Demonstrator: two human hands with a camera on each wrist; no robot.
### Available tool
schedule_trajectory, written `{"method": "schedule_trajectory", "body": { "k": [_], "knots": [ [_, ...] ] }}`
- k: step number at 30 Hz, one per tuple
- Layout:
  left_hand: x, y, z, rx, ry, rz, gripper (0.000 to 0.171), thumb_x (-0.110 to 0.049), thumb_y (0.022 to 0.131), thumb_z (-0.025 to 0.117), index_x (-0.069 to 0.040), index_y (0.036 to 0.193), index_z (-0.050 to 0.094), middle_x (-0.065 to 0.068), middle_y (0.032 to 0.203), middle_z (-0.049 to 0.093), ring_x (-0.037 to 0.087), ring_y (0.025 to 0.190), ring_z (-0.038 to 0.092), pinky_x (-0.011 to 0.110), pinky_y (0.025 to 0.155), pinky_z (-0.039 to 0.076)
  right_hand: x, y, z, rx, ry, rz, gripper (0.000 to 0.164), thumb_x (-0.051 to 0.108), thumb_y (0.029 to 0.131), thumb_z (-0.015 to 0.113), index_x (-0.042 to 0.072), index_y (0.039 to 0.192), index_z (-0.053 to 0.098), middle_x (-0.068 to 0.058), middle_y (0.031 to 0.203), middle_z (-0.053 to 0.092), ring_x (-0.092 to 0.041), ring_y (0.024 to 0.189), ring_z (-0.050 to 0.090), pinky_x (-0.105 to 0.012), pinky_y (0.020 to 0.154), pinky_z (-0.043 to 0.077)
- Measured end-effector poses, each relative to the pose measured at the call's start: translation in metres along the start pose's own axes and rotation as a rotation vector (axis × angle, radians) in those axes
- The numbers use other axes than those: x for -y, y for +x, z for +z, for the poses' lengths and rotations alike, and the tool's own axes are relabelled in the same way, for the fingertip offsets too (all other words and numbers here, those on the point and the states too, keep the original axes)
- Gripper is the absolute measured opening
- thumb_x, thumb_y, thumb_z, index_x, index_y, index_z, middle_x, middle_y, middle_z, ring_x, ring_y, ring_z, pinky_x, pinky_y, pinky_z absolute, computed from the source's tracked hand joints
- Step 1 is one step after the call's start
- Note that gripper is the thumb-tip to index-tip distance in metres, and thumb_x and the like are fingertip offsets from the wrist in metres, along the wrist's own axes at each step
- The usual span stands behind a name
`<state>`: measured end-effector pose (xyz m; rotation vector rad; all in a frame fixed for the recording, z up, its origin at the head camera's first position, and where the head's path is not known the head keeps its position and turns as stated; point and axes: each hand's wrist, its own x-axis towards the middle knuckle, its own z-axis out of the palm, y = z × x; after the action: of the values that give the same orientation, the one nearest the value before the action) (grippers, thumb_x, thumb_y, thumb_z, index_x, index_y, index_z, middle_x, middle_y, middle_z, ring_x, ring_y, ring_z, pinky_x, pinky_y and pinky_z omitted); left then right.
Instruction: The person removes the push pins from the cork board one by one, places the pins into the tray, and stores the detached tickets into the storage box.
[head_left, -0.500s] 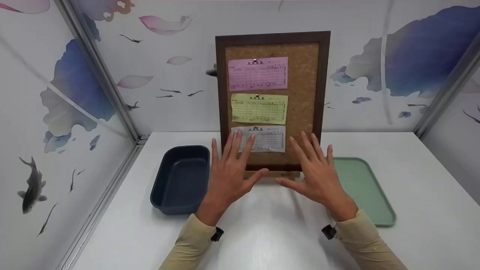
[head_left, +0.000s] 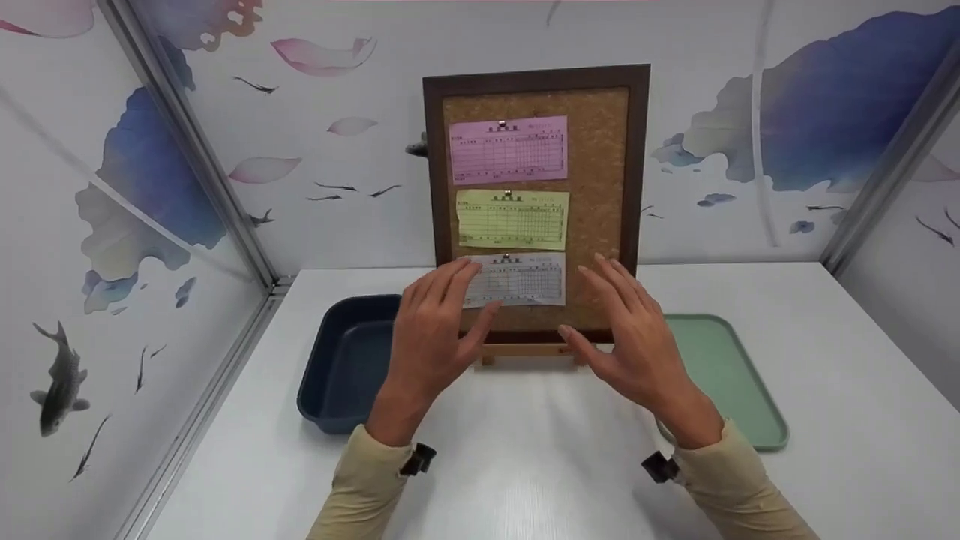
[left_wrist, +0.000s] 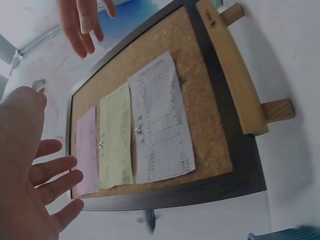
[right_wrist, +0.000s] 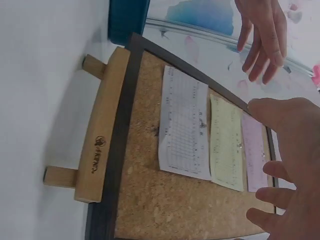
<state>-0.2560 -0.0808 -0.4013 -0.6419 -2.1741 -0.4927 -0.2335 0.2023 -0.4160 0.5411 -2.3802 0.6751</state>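
A framed cork board stands upright on a small wooden easel. Pinned down its left side are a pink slip, a yellow slip and a white slip, each with a pin at its top. My left hand hovers before the board's lower left, overlapping the white slip's edge in the head view. Over the lower right is my right hand. Both hands have relaxed, slightly bent fingers with thumbs apart, and nothing is in them. In the left wrist view, the left fingers show apart from the slips.
A dark blue basin stands on the white table at the left, partly behind the left hand. At the right lies a flat green tray. Printed wall panels rise behind the board and at both sides.
Both hands had spread, straighter fingers; now these bend more and draw together. The left hand has shifted a little left. The board, slips, basin and tray stay in place.
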Motion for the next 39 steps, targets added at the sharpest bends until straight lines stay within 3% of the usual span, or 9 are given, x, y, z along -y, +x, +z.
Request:
{"method": "schedule_trajectory", "body": {
  "k": [5, 17, 21, 27, 32, 39],
  "knots": [
    [0.006, 0.012, -0.014, -0.056, -0.013, -0.009, 0.042, -0.039, 0.104, 0.073, -0.010, 0.135, 0.072, 0.008, 0.138, 0.073, 0.026, 0.130, 0.068, 0.045, 0.107, 0.055, 0.012, 0.008, -0.010, -0.034, 0.057, 0.011, 0.074, 0.031, 0.096, 0.083, 0.016, 0.161, 0.050, -0.005, 0.174, 0.041, -0.031, 0.162, 0.038, -0.067, 0.125, 0.037],
    [0.024, 0.049, -0.024, -0.066, 0.031, -0.025, 0.023, -0.029, 0.108, 0.064, -0.012, 0.118, 0.076, 0.004, 0.115, 0.078, 0.021, 0.106, 0.074, 0.043, 0.094, 0.059, 0.028, 0.043, -0.016, -0.057, 0.093, -0.050, 0.066, 0.023, 0.098, 0.081, 0.014, 0.157, 0.054, -0.008, 0.162, 0.054, -0.029, 0.151, 0.052, -0.057, 0.115, 0.052],
    [0.030, 0.058, -0.025, -0.086, 0.036, -0.027, 0.021, -0.026, 0.107, 0.065, -0.011, 0.114, 0.077, 0.004, 0.110, 0.078, 0.020, 0.099, 0.074, 0.043, 0.089, 0.060, 0.026, 0.054, -0.017, -0.060, 0.080, -0.070, 0.059, 0.027, 0.100, 0.078, 0.013, 0.154, 0.056, -0.009, 0.155, 0.060, -0.029, 0.144, 0.057, -0.055, 0.104, 0.058],
    [0.038, 0.069, -0.020, -0.090, 0.055, -0.021, 0.021, -0.024, 0.107, 0.062, -0.010, 0.110, 0.077, 0.005, 0.106, 0.079, 0.018, 0.090, 0.073, 0.042, 0.084, 0.060, 0.017, 0.070, -0.016, -0.055, 0.047, -0.025, 0.054, 0.029, 0.102, 0.074, 0.013, 0.151, 0.058, -0.012, 0.149, 0.063, -0.033, 0.130, 0.064, -0.054, 0.089, 0.062],
    [0.041, 0.074, -0.018, -0.072, 0.050, -0.028, 0.020, -0.024, 0.107, 0.063, -0.010, 0.107, 0.077, 0.005, 0.099, 0.078, 0.019, 0.084, 0.071, 0.042, 0.081, 0.060, 0.013, 0.083, -0.017, -0.058, 0.016, -0.022, 0.050, 0.027, 0.103, 0.073, 0.010, 0.149, 0.059, -0.014, 0.144, 0.066, -0.034, 0.126, 0.065, -0.055, 0.093, 0.061],
    [0.042, 0.083, -0.020, -0.068, 0.048, -0.009, 0.028, -0.035, 0.107, 0.067, -0.011, 0.096, 0.076, 0.005, 0.086, 0.076, 0.019, 0.075, 0.065, 0.042, 0.077, 0.057, 0.012, 0.103, -0.022, -0.060, -0.009, -0.030, 0.047, 0.025, 0.104, 0.071, 0.011, 0.148, 0.060, -0.014, 0.144, 0.067, -0.034, 0.127, 0.066, -0.056, 0.097, 0.060]
  ]
}}
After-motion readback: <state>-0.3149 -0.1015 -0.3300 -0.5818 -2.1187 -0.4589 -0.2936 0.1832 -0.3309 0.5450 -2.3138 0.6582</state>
